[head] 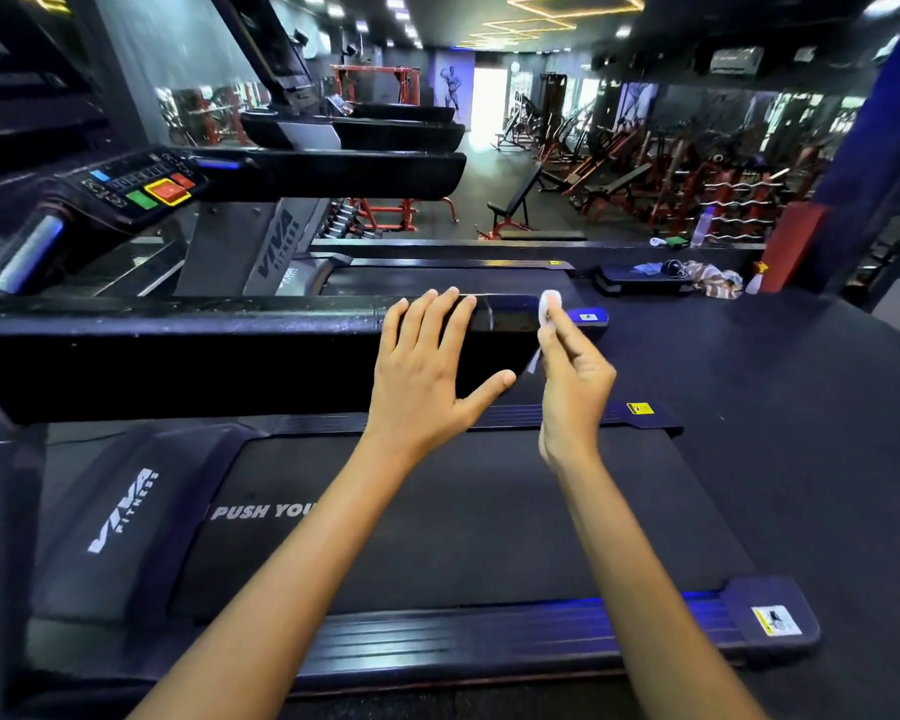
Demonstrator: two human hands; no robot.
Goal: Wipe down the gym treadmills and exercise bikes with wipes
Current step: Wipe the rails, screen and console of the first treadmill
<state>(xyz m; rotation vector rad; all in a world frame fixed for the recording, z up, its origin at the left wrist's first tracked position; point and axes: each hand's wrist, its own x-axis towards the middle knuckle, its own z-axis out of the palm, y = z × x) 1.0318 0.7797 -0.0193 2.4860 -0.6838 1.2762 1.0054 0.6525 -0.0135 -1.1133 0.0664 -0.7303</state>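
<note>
A black treadmill lies below me, its belt (pixel 437 522) printed with white lettering. Its long black handrail (pixel 178 350) runs across the view from the left. My left hand (pixel 427 371) rests flat on the rail's right end, fingers spread, thumb on the near face. My right hand (pixel 575 376) is just past the rail's end, pinching a small bunched white wipe (pixel 549 306) between thumb and fingertips. The wipe touches the rail's tip.
A second treadmill with a lit button console (pixel 146 187) stands at the left behind the rail, more beyond it. A weight bench (pixel 515 205) and red racks fill the far floor. A spray bottle (pixel 755 280) and a cloth (pixel 713 280) lie on the dark platform at right.
</note>
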